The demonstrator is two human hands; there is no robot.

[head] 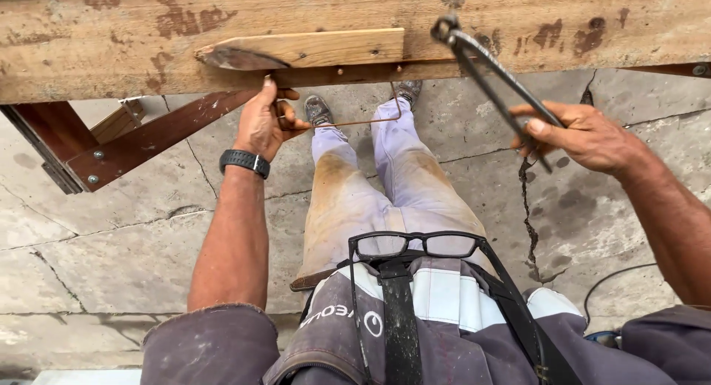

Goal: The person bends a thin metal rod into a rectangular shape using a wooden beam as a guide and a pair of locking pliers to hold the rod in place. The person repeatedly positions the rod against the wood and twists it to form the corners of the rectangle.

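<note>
My left hand point(263, 122) pinches one end of a thin rusty wire rod point(363, 121) just under the front edge of a worn wooden bench point(96, 44); the rod runs right and bends up by a nail. A black watch sits on that wrist. My right hand point(585, 137) is closed around the handles of long dark metal pincers point(485, 67), whose head rests on the bench top. A small pale wooden block point(318, 48) is fixed on the bench above the rod.
Below are my legs in stained pale trousers and grey shoes on a cracked concrete floor point(111, 244). A red-brown bench brace point(148, 144) with bolts slants at left. Black glasses point(415, 244) hang at my chest. A dark cable point(615, 278) lies at right.
</note>
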